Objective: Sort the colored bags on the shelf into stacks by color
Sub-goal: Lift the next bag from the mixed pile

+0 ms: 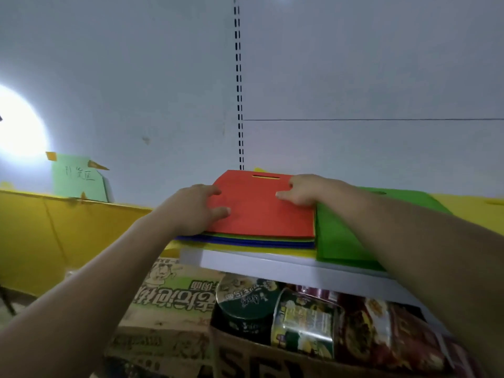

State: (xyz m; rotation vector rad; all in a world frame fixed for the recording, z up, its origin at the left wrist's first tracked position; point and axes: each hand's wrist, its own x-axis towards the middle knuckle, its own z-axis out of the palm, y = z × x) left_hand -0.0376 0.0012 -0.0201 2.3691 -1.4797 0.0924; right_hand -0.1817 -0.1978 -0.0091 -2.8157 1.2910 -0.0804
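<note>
1. The red bag (261, 208) tops a mixed-colour stack (245, 241) on the shelf (272, 264), with a green bag (343, 236) just beside it on the right.
2. The left hand (196, 208) rests on the red bag's left edge, fingers spread.
3. The right hand (302, 190) lies on its right edge, fingers bent; I cannot tell whether it pinches.

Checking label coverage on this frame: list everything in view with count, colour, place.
red bag: one, red, top of the mixed stack
mixed stack: count unclear, green, blue and yellow edges, under the red bag
green bag: at least one, green, right of the stack
yellow bag: one visible, yellow, far right
shelf: one, white, under the bags
noodle cups: three visible, dark green, green-yellow, red, below the shelf
cardboard box: one, brown, printed, lower left
paper sign: one, pale green, taped at left
left hand: rests on the red bag's left edge
right hand: rests on its right edge
</note>
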